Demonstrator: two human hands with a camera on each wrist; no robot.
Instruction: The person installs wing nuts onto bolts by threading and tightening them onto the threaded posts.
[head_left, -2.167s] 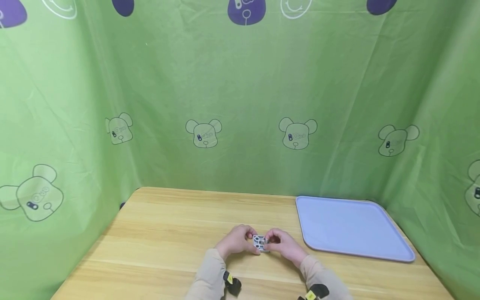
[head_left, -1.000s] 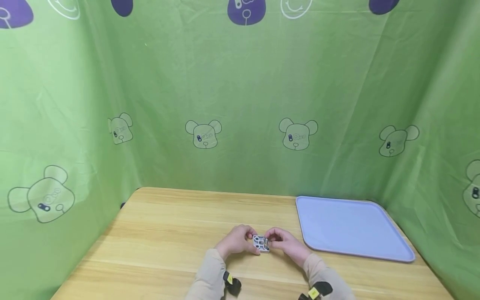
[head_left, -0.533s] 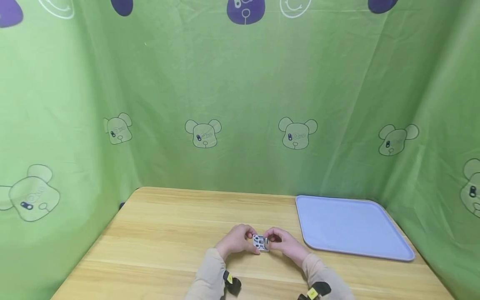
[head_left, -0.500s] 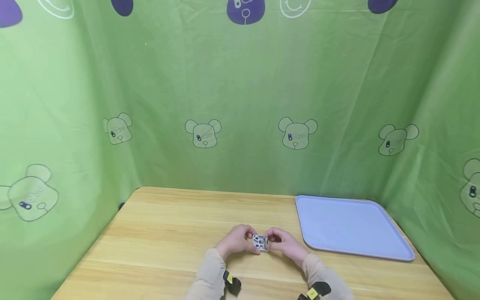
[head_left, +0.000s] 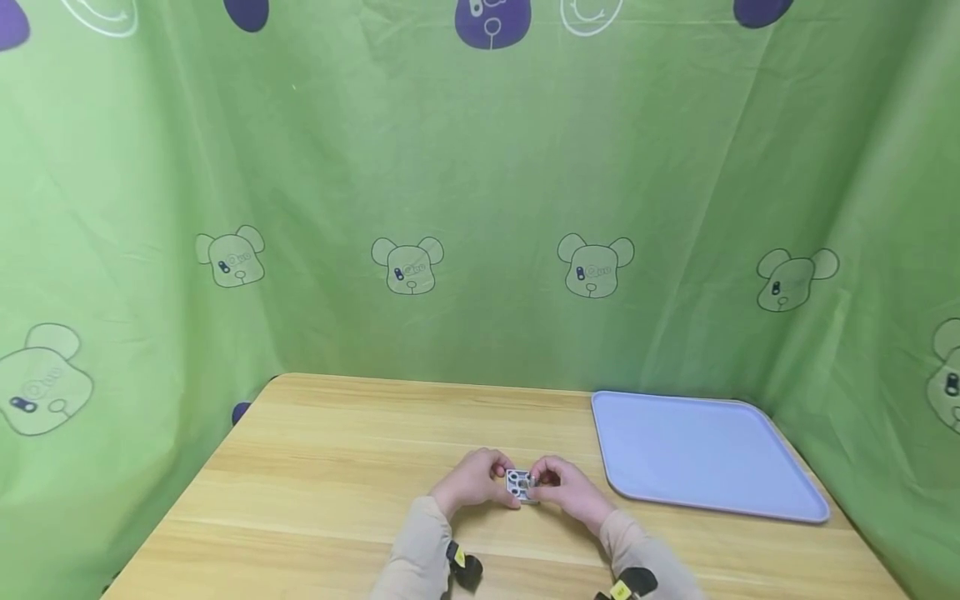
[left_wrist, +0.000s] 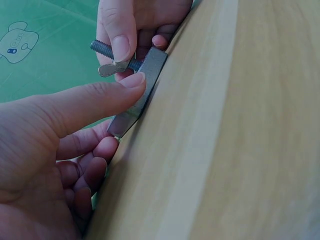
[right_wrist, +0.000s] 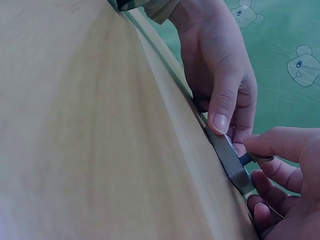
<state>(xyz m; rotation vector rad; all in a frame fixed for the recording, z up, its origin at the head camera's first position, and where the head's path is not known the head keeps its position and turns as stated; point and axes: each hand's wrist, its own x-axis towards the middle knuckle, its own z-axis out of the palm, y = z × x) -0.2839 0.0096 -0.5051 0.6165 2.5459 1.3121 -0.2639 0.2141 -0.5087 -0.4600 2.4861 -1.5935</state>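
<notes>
A small square metal block with several holes lies near the front middle of the table. My left hand grips its left side, thumb along the near edge and fingers at the far edge. From the block's top rises a threaded stud, plain in the left wrist view, carrying a wing nut. My right hand pinches this wing nut between thumb and forefinger, close above the block. In the right wrist view, the fingers partly hide the nut and stud.
A pale blue tray lies on the right side of the wooden table. Green curtains with printed bears hang behind and on both sides.
The right thumb and fingers have shifted about the wing nut, looser a second ago and now pinched on it. The left hand and block stay in place.
</notes>
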